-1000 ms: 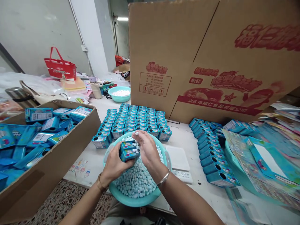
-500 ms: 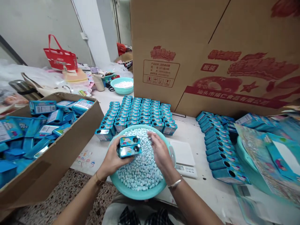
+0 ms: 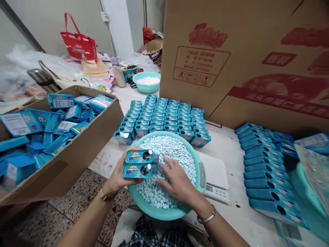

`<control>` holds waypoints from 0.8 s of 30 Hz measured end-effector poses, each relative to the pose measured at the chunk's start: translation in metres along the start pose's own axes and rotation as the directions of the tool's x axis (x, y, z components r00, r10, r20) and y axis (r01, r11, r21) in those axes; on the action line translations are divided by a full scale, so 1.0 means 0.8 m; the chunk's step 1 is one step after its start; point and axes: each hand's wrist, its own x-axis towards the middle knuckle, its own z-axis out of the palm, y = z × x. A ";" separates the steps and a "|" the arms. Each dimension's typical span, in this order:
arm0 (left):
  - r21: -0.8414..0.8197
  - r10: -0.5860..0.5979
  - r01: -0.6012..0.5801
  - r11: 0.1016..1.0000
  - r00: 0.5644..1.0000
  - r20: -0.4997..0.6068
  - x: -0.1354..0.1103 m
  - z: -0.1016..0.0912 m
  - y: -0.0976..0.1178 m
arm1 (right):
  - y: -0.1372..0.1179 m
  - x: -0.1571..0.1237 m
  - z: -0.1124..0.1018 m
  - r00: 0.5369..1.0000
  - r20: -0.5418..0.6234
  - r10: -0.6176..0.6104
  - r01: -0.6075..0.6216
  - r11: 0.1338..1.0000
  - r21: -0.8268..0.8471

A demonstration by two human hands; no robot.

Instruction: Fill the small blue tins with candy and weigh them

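Blue boxes [image 3: 135, 170], two, frame centre: left hand [image 3: 118, 174] grips both. Right hand [image 3: 178, 181], fingers spread, is over pale candies [image 3: 151, 195] in turquoise bowl [image 3: 164, 214], lower centre.

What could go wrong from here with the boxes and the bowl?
A white pellet shows at the hole of each of the two boxes in the left hand; a tilt might drop them. The right hand, at the pellets in the bowl, could flick some out. The bowl also stands close to the scale and might be nudged against it.
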 end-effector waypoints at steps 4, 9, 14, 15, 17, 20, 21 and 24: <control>0.133 -0.024 0.026 0.991 0.999 -0.023 0.004 0.002 0.007 | -0.008 -0.004 0.012 0.995 0.103 0.016 0.007 0.977 -0.214; 0.421 -0.025 0.019 0.907 1.000 0.010 0.010 0.012 0.024 | 0.010 0.015 0.000 0.968 0.009 0.252 -0.245 0.929 0.276; 0.633 0.081 -0.130 0.763 0.991 0.105 0.016 0.037 0.034 | -0.005 0.037 -0.018 0.785 0.114 0.608 -0.237 0.126 0.963; 0.653 0.106 -0.152 0.742 0.988 0.109 0.018 0.043 0.035 | -0.014 0.041 -0.020 0.756 0.100 0.647 -0.132 0.000 0.991; 0.682 0.156 -0.182 0.708 0.983 0.101 0.020 0.055 0.036 | -0.035 0.050 -0.023 0.703 0.014 0.711 0.082 -0.101 0.992; 0.712 0.220 -0.199 0.673 0.973 0.063 0.023 0.068 0.036 | -0.057 0.059 -0.028 0.678 -0.220 0.701 0.267 0.045 0.963; 0.718 0.235 -0.198 0.668 0.971 0.049 0.025 0.070 0.036 | -0.061 0.061 -0.030 0.684 -0.287 0.671 0.280 0.123 0.952; 0.727 0.265 -0.214 0.652 0.963 0.046 0.030 0.072 0.035 | -0.064 0.062 -0.037 0.717 -0.366 0.594 0.246 0.276 0.929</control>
